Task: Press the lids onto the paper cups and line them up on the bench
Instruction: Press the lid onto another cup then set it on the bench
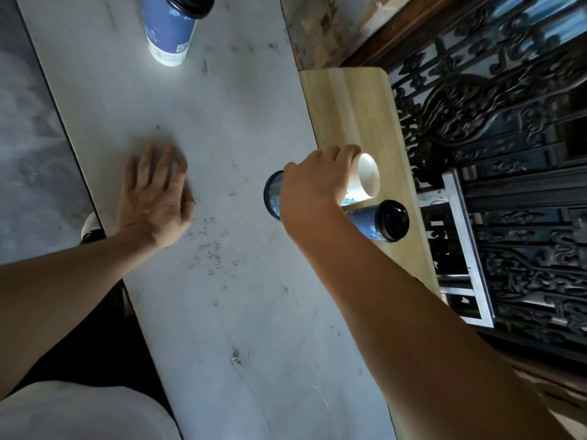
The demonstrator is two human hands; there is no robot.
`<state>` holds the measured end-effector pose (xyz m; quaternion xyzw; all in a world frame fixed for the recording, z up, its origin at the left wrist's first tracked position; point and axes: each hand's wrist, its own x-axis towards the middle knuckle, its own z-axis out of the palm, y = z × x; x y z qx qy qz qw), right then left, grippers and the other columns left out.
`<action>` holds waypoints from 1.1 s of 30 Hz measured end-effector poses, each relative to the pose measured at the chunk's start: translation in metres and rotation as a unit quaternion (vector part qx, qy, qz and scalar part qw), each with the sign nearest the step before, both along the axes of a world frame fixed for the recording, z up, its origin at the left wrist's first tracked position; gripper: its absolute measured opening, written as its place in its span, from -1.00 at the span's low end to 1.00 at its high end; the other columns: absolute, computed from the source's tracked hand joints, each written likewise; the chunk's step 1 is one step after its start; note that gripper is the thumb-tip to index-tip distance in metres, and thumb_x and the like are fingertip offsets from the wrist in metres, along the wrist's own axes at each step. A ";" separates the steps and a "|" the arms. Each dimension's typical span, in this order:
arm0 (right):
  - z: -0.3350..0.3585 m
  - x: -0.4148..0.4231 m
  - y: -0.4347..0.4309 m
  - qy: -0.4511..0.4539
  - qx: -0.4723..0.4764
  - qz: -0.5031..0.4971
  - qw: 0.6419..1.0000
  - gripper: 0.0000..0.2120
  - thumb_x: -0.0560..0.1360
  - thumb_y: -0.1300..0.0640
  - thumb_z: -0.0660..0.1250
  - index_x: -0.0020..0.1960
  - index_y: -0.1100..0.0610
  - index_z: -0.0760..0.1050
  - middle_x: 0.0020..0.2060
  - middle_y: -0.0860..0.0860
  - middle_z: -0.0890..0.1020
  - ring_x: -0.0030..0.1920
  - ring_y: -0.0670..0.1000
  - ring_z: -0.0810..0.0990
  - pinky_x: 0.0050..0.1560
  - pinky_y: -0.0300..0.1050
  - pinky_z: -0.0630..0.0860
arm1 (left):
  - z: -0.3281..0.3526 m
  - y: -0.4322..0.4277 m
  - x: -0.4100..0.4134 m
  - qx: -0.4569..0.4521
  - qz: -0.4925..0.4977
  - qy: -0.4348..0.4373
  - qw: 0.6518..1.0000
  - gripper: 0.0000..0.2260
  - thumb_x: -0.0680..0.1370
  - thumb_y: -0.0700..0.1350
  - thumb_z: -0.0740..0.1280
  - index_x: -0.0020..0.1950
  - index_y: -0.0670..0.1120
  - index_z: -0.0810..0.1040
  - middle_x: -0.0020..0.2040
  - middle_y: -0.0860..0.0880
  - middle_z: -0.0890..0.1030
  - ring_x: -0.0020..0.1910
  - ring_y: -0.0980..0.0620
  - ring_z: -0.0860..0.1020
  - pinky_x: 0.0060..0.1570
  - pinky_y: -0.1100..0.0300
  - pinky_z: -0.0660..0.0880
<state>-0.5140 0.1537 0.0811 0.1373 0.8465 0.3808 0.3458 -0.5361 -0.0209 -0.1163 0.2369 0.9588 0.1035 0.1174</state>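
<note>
My right hand (317, 182) curls over a blue and white paper cup (365, 182) with no lid, above the edge between the grey bench (222, 281) and a wooden board (352, 109). The cup's white open mouth shows to the right of my fingers. A blue rounded part (272, 196) sticks out left of the hand; I cannot tell if it belongs to the same cup. Just beside it stands a blue cup with a black lid (378, 222) on the board. Another lidded blue cup (170, 30) stands at the bench's far end. My left hand (155, 195) rests flat on the bench.
The wooden board adjoins the bench's right edge. Beyond it runs a dark carved lattice screen (495, 122) with a metal frame (470, 249) against it. Grey floor (28, 138) lies left of the bench, with a shoe (90, 228) at the bench edge.
</note>
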 end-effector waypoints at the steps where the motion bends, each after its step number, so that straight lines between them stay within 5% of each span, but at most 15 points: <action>1: -0.004 0.003 -0.004 -0.001 -0.013 -0.001 1.000 -0.59 0.45 0.19 0.33 0.29 0.09 0.49 0.12 0.23 0.53 0.20 0.35 0.42 0.34 0.40 0.20 | 0.000 0.000 0.000 -0.002 0.001 0.002 1.000 -0.36 0.53 0.04 0.26 0.54 -0.17 0.17 0.55 -0.22 0.22 0.56 -0.31 0.05 0.47 0.04 -0.41; 9: 0.001 0.007 -0.003 0.004 -0.021 0.008 1.000 -0.59 0.46 0.16 0.31 0.30 0.08 0.48 0.15 0.22 0.52 0.22 0.35 0.42 0.36 0.40 0.20 | -0.001 0.000 0.001 -0.009 0.000 0.010 1.000 -0.38 0.53 0.06 0.25 0.53 -0.14 0.22 0.58 -0.19 0.19 0.57 -0.29 0.03 0.53 -0.06 -0.24; 18: -0.015 0.023 -0.007 -0.012 -0.011 -0.009 1.000 -0.55 0.43 0.22 0.37 0.32 0.09 0.47 0.16 0.24 0.53 0.22 0.36 0.42 0.34 0.41 0.20 | -0.001 0.000 0.001 0.002 0.003 -0.004 1.000 -0.38 0.53 0.04 0.26 0.53 -0.15 0.19 0.57 -0.22 0.21 0.56 -0.31 0.05 0.45 0.10 -0.47; 33: -0.032 0.036 -0.006 -0.009 -0.030 -0.011 0.999 -0.60 0.47 0.18 0.36 0.30 0.11 0.48 0.16 0.24 0.53 0.24 0.35 0.41 0.37 0.40 0.20 | 0.001 0.000 0.001 0.008 0.003 -0.004 1.000 -0.38 0.53 0.04 0.26 0.53 -0.15 0.19 0.57 -0.22 0.20 0.56 -0.31 0.05 0.44 0.09 -0.46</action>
